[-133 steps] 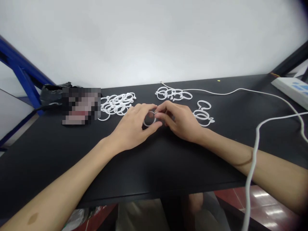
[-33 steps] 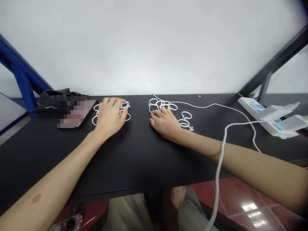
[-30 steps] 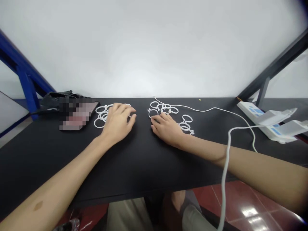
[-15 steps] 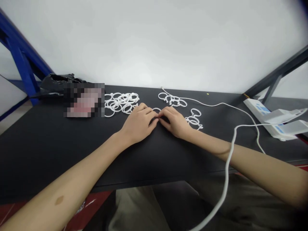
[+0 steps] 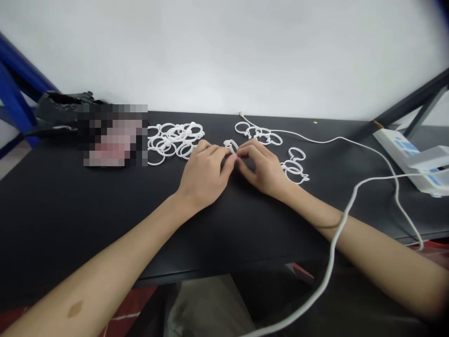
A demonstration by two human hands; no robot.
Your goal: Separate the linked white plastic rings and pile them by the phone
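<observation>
My left hand [image 5: 205, 173] and my right hand [image 5: 263, 166] meet at the middle of the black table [image 5: 70, 210]. Their fingertips pinch one small white plastic ring [image 5: 230, 146] between them. A heap of white rings [image 5: 173, 140] lies just beyond my left hand. A smaller cluster of rings [image 5: 259, 135] lies beyond my right hand, and a few more rings [image 5: 295, 166] sit by my right wrist.
A white cable [image 5: 351, 201] crosses my right forearm and runs along the table's back. A white power strip [image 5: 414, 157] sits at the far right. A blurred flat object [image 5: 112, 138] and a black bag [image 5: 58, 110] lie at the back left, beside a blue frame [image 5: 14, 93].
About a second ago my hands rested apart, each on its own ring pile. They have since drawn together at the centre and now pinch one ring. The view tilted down.
</observation>
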